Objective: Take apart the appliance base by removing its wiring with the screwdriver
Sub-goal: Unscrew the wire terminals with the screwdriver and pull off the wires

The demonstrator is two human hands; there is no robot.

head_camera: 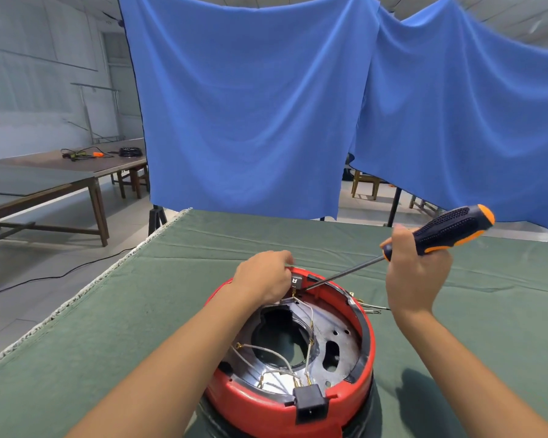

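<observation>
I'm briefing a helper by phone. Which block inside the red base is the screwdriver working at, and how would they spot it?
On the green table cloth sits the round red base. At its far rim, the left hand holds a small dark block. It bears a white letter, unlike the plain black socket on the near rim.

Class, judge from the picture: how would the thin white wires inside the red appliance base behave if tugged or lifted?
The white wires curve loosely across the appliance base, so probably floppy and light. Their ends look fixed at metal terminals, so hard tugging might snag.
</observation>
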